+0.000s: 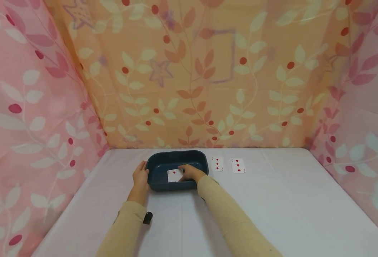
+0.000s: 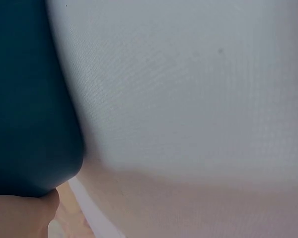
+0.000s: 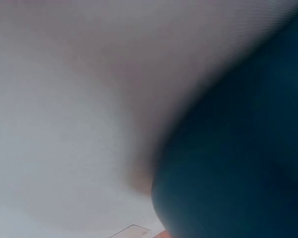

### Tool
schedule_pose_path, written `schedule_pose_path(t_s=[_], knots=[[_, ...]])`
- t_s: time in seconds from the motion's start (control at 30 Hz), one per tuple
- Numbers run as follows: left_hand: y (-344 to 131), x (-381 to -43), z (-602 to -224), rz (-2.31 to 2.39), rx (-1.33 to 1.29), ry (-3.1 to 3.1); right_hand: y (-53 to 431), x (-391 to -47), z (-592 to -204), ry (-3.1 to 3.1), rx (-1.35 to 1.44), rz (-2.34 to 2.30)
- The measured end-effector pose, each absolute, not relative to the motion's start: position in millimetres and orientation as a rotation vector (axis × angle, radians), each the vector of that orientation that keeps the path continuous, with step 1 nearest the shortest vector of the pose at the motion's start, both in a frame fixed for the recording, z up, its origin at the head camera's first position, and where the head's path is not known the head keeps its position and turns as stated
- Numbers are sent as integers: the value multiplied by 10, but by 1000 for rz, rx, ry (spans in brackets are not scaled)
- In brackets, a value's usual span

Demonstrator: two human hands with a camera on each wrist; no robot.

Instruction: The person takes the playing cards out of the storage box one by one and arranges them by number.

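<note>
A dark blue rectangular tray (image 1: 163, 187) with raised walls rests on the white-covered table. Its wall (image 2: 25, 99) fills the left of the left wrist view. My left hand (image 1: 140, 175) lies along the tray's left end, fingers fairly straight, thumb at the rim. Reaching over the right part of the near rim, my right hand (image 1: 192, 173) pinches a white playing card (image 1: 173, 175) by its right side. One red diamond shows on that card; the fingers cover the rest. In the right wrist view the tray wall (image 3: 238, 163) hides most of the hand.
Right of the tray, two playing cards lie face up: one with three red diamonds (image 1: 217, 164), the other with three red hearts (image 1: 238, 166). Patterned cloth (image 1: 189, 89) hangs behind the table, with pink cloth (image 1: 31, 125) at the sides.
</note>
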State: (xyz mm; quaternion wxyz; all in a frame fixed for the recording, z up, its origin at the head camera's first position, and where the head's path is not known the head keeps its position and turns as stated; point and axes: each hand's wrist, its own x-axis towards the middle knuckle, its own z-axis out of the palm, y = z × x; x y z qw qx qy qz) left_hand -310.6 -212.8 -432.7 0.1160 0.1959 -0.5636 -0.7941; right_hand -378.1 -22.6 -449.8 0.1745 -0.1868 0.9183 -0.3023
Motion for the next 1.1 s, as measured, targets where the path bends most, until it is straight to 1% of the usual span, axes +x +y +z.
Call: schedule_pose_path(t_s=[0.2, 0.57, 0.7, 0.97, 1.1], knots=[[-2121, -3101, -4322, -2339, 581, -1647, -205, -3797, -4517, 2626, -571, -814], [-2104, -3089, -4313, -2328, 573, -1654, -193, -3779, -4523, 2660, -625, -973], [-2095, -3099, -4308, -2331, 578, -1645, -191, -3720, -4439, 2707, -610, -944], [-2116, -3108, -4342, -2319, 598, -1655, -91, -3698, -4331, 2579, -589, -1299], [-2127, -3113, -4343, -2320, 590, -1652, -4, -3698, -4256, 2457, -533, -1492]])
